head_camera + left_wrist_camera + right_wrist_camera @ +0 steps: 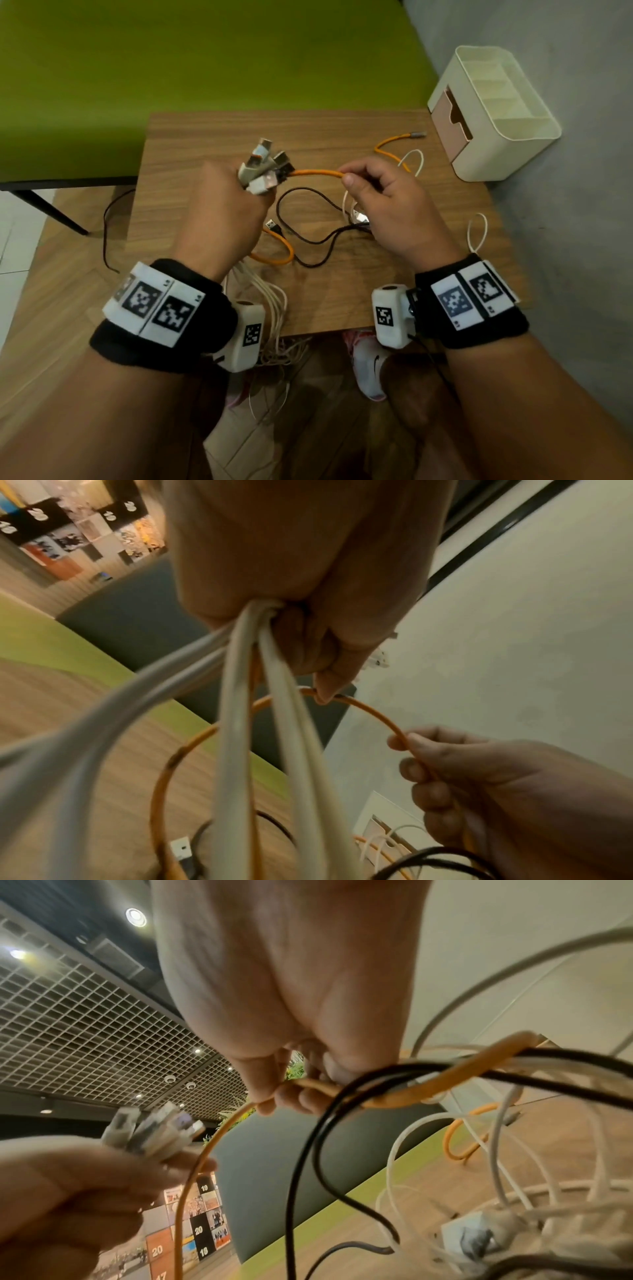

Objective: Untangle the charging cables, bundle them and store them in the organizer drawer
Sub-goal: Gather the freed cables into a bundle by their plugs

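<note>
My left hand [226,205] is raised above the wooden table [342,301] and grips a bunch of cable plugs [265,169], white and grey ends fanning upward. White cables [236,723] hang down from that fist. An orange cable [317,173] runs from the bunch to my right hand [380,198], which pinches it between thumb and fingers [274,1096]. A black cable [308,212] loops on the table below, tangled with white and orange strands under the right hand. The orange cable's far end [416,134] lies near the organizer.
A cream organizer [493,109] with a pink drawer front [448,126] stands at the table's far right corner, against a grey wall. A green surface [205,61] lies beyond the table. White cable strands [274,308] hang over the near edge.
</note>
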